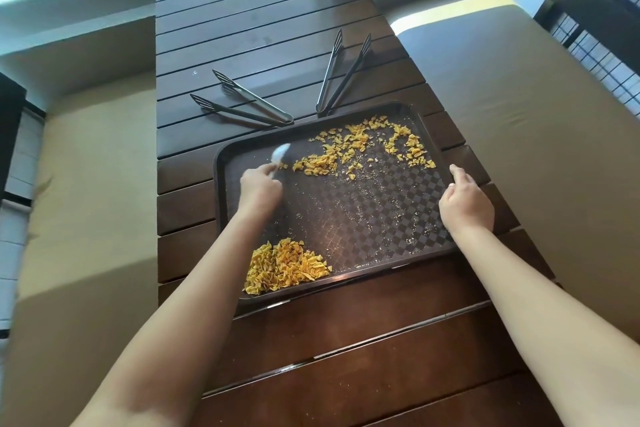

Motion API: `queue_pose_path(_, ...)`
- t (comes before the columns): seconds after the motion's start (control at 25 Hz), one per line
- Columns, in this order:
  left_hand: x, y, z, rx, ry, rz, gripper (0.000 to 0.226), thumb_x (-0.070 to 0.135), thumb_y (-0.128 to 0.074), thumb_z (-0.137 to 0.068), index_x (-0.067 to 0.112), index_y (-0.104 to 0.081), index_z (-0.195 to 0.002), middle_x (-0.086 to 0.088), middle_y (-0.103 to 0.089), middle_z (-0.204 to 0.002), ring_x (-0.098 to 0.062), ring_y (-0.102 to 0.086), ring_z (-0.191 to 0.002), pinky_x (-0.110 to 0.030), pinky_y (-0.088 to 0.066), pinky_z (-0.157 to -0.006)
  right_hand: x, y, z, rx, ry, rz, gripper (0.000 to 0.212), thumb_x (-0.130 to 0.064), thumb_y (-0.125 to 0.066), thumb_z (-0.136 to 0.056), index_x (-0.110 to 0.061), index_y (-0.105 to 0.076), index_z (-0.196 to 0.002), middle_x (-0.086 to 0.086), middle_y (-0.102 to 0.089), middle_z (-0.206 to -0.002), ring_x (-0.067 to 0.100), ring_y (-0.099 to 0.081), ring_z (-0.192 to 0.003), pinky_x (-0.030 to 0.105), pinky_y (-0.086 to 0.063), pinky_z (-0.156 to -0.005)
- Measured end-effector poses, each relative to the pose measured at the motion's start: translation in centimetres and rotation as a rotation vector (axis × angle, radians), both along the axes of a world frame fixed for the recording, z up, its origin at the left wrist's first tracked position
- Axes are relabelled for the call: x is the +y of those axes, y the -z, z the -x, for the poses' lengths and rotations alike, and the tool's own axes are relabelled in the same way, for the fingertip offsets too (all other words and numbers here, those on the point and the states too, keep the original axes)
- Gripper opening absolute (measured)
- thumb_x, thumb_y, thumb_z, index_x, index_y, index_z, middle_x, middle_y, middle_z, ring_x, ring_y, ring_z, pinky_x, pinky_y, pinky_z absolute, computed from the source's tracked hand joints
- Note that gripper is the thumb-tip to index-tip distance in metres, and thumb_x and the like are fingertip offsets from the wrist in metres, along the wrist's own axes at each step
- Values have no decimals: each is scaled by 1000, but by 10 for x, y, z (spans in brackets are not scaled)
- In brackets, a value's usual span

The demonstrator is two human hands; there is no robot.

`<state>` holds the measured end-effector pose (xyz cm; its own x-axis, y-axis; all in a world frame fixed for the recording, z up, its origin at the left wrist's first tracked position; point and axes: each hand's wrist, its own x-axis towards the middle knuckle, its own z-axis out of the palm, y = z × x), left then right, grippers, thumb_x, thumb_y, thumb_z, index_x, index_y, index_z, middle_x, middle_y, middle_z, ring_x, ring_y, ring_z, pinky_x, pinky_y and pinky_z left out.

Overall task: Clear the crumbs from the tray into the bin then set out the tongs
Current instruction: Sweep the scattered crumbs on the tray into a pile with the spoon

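A dark checkered tray lies on the slatted wooden table. Yellow crumbs sit in a heap at its near left corner, and more crumbs are scattered along its far side. My left hand is over the tray's left part, shut on a small white, blurred tool that points at the scattered crumbs. My right hand grips the tray's right rim. Two pairs of dark tongs lie on the table beyond the tray, one at the left and one at the right. No bin is in view.
Tan cushioned benches run along both sides of the table, one on the left and one on the right. A dark railing stands at the far right. The table's near planks lie below the tray.
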<state>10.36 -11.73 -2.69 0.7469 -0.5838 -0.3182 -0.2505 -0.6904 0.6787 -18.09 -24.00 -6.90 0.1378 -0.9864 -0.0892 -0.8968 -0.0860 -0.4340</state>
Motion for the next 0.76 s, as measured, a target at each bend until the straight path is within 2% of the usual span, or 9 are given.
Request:
queue_pose_path(0.08, 3, -2, -9, -46, -105, -31, 53, -3, -38, -88, 11, -46, -138, -16, -38, -139, -21, -55, -82, -17, -44, -62, 0, 0, 1, -1, -3, 0, 43, -10, -35, -96, -15, -41, -138, 10, -48, -138, 36, -53, -113, 41, -45, -84)
queue_pose_path(0.12, 4, -2, -9, -57, -105, -65, 53, -3, -37, -88, 10, -45, -139, -15, -34, -140, -26, -55, -92, -19, -41, -71, 0, 1, 1, -5, -5, 2, 43, -10, -35, -96, -15, -41, -138, 10, -48, -138, 36, -53, -113, 41, -45, -84)
queue_pose_path(0.16, 4, -2, -7, -53, -80, -85, 53, -3, -37, -89, 10, -44, -139, -15, -32, -140, -26, -52, -94, -20, -39, -73, 0, 0, 1, -9, -7, 3, 43, -10, -35, -96, -15, -41, -138, 10, -48, -139, 36, -53, -112, 41, -45, -84)
queue_pose_path(0.32, 1, -1, 25, -4, 134, -85, 54, -5, -36, -87, 13, -48, -137, -13, -40, -129, -13, -45, -70, -17, -40, -56, 0, 0, 1, 3, -16, 7, 43, -11, -34, -96, -15, -40, -139, 11, -48, -138, 36, -53, -113, 42, -45, -83)
queue_pose_path(0.44, 6, 1, 39, -8, 242, -64, 50, -3, -36, -89, 12, -52, -134, -10, -42, -120, -15, -46, -82, -20, -42, -69, 1, 0, 1, 15, -27, 5, 44, -11, -34, -96, -14, -38, -140, 11, -47, -138, 36, -52, -114, 41, -45, -85)
queue_pose_path(0.6, 17, -6, 16, -48, 91, -2, 46, -2, -38, -91, 10, -51, -134, -10, -39, -121, -6, -40, -67, -14, -39, -54, -1, -1, 2, 45, -90, 4, 46, -10, -34, -96, -12, -35, -142, 12, -45, -140, 36, -51, -116, 41, -44, -87)
queue_pose_path(0.76, 43, -7, -1, -116, 65, -76, 46, 0, -40, -90, 9, -51, -134, -13, -37, -129, -5, -38, -67, -11, -32, -53, -2, -3, 3, 112, -176, 25, 46, -12, -33, -97, -15, -34, -143, 10, -47, -138, 35, -54, -111, 41, -46, -83)
